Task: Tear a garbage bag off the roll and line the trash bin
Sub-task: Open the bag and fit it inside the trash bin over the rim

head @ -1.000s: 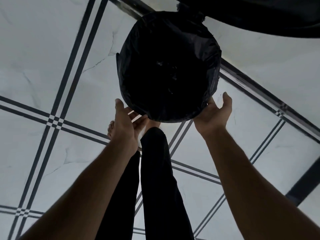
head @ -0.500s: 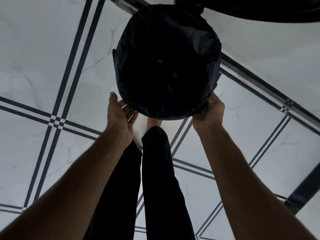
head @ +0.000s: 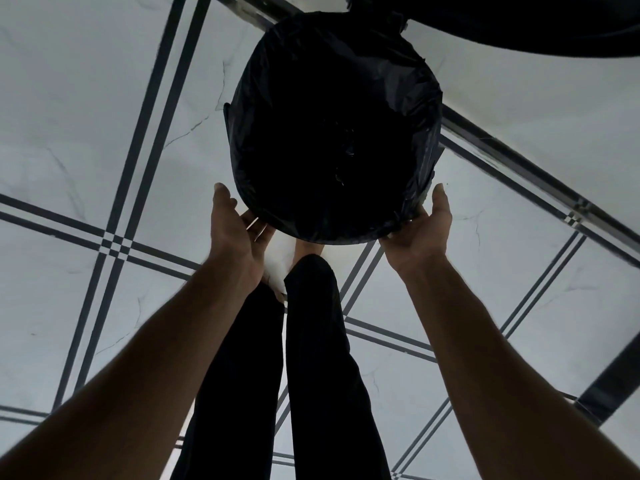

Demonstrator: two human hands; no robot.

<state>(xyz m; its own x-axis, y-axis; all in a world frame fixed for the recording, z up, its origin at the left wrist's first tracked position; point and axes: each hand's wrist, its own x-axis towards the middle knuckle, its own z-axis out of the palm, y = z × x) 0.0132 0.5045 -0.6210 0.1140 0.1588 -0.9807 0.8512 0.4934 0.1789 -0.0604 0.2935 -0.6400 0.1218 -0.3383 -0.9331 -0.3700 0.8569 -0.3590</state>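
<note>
A round trash bin (head: 227, 119) stands on the floor, seen from above, with a black garbage bag (head: 332, 133) lining its inside and folded over its rim. My left hand (head: 237, 233) is at the near-left of the rim, thumb up and fingers spread, just beside the bag. My right hand (head: 424, 230) cups the near-right side, palm against the bag's folded edge, thumb up, fingers hidden under the rim. The bag roll is not in view.
My legs in black trousers (head: 311, 341) and a bare foot (head: 308, 247) are just in front of the bin. A large dark curved object (head: 519, 29) overhangs at the top right. The floor is white marble tile (head: 104, 133) with dark stripes.
My right hand, closed on the bag's edge half a second ago, has opened with its thumb raised. My left hand stays beside the rim. The bin has barely shifted.
</note>
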